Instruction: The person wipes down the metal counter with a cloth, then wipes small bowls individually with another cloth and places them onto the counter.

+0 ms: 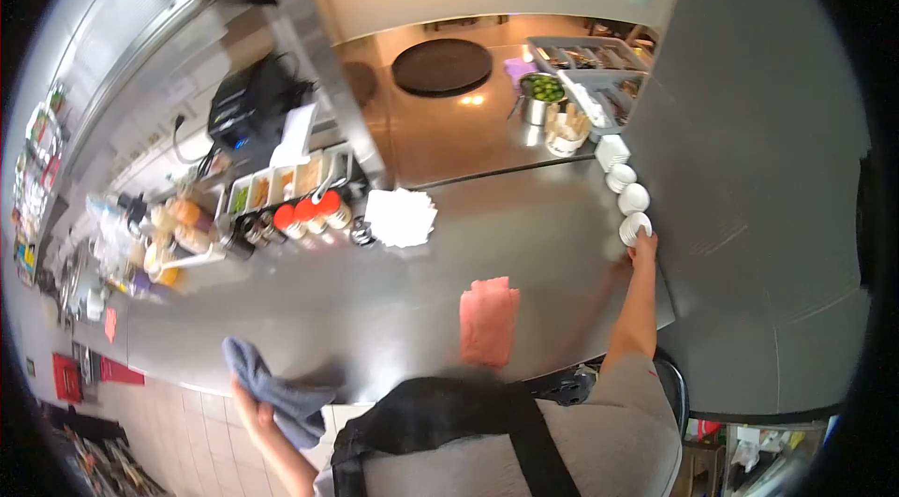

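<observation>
My left hand [257, 411] is closed around a grey-blue cloth [281, 398], held at the counter's front edge on the left. Over on the right, my right hand [643, 246] grips the nearest stack of small white dishes [633, 226] by its near side. More small white dishes [633, 198] stand in a row behind it, along the wall. A folded pink cloth [489, 321] lies flat on the steel counter [393, 310] between my two hands.
White napkins [401, 217] lie beside red-lidded shakers [309, 213] and a topping tray [286, 183]. At the back are a green-filled metal pot [537, 113], a cup of wooden sticks [567, 132], cutlery bins [590, 54] and a round black tray [442, 67]. A dark wall [749, 216] borders the right.
</observation>
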Action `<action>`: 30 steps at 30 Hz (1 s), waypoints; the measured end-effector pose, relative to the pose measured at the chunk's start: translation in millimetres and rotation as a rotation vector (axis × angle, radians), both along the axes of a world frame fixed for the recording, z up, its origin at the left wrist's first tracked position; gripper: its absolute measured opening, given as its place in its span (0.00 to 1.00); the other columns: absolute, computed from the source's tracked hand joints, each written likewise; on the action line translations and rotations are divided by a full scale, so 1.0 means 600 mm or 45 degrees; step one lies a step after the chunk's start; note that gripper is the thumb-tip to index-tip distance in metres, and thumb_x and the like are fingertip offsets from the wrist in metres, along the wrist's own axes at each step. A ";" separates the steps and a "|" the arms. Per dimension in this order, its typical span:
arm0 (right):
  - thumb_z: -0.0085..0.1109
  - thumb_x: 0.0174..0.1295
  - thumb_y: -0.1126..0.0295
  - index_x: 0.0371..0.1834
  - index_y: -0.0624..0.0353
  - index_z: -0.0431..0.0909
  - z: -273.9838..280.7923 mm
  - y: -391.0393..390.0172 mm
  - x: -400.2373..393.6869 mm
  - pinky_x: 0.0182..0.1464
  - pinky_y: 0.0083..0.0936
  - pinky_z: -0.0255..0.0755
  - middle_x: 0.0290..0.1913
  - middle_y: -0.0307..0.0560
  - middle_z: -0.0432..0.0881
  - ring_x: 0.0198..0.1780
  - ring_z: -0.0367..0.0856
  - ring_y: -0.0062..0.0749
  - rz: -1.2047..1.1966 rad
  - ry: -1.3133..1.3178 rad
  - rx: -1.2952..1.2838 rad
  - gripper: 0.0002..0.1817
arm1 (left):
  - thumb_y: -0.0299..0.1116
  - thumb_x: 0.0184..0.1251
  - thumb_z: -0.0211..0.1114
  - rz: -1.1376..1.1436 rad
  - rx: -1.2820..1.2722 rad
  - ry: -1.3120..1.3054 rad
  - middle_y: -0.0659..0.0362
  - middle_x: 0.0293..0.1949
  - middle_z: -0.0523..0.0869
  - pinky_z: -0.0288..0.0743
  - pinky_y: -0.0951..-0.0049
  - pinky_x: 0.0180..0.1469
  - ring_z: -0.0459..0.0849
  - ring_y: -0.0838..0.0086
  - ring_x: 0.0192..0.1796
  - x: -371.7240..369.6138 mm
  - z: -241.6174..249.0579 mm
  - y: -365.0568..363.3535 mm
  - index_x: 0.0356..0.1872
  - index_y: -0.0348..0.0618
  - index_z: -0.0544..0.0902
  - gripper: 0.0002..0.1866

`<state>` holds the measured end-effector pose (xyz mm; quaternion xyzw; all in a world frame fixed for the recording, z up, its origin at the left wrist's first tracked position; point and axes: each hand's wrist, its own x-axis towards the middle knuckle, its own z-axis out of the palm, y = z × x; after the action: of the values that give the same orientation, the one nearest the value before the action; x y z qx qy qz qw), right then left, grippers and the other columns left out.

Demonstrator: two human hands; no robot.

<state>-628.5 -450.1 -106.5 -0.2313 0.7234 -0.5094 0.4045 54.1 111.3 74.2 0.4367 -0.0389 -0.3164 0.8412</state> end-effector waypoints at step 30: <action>0.64 0.58 0.67 0.40 0.58 0.79 0.133 0.641 1.196 0.48 0.40 0.75 0.40 0.53 0.82 0.42 0.81 0.43 1.862 0.483 -0.540 0.10 | 0.25 0.74 0.51 -0.158 0.216 -0.126 0.59 0.47 0.83 0.82 0.69 0.47 0.84 0.72 0.46 0.220 -0.087 0.048 0.62 0.45 0.73 0.18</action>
<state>88.8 -65.4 -26.9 -0.8043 0.3314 -0.1930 0.4539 186.2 140.3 22.1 0.5183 -0.0805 -0.3481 0.7770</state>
